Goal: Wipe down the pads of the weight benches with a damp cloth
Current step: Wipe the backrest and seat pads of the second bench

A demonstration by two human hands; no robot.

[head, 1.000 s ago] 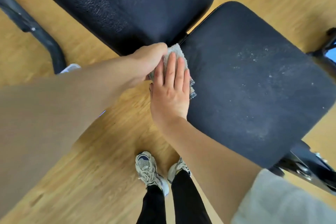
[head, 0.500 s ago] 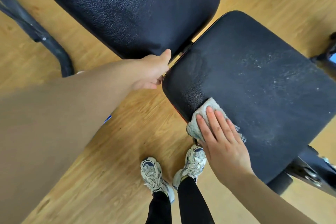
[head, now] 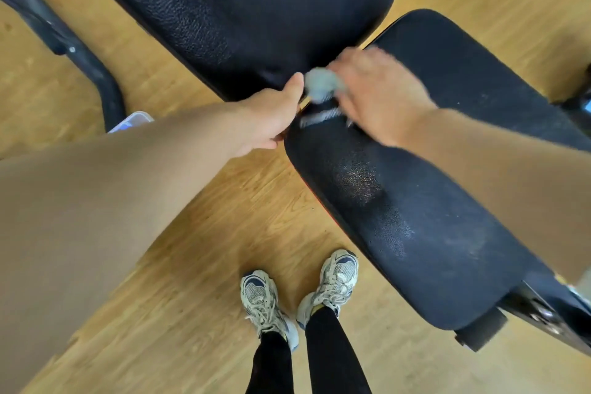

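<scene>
Two black bench pads meet at a narrow gap: the back pad (head: 240, 3) at the top and the seat pad (head: 431, 233) on the right, with a shiny damp patch in its middle. A grey cloth (head: 321, 85) lies bunched at the seat pad's far corner by the gap. My right hand (head: 377, 96), blurred with motion, presses on the cloth from the right. My left hand (head: 271, 118) holds the seat pad's corner at the gap, thumb pointing up and fingers hidden under the edge.
A black frame tube (head: 80, 51) crosses the wooden floor (head: 208, 249) at the left, with a pale flat object (head: 134, 120) beside it. The bench's metal bracket (head: 543, 313) sticks out at lower right. My two shoes (head: 300, 294) stand close to the seat pad.
My right hand has swept the cloth from the seat pad's near edge back up to the corner by the gap. My left hand has stayed at that corner.
</scene>
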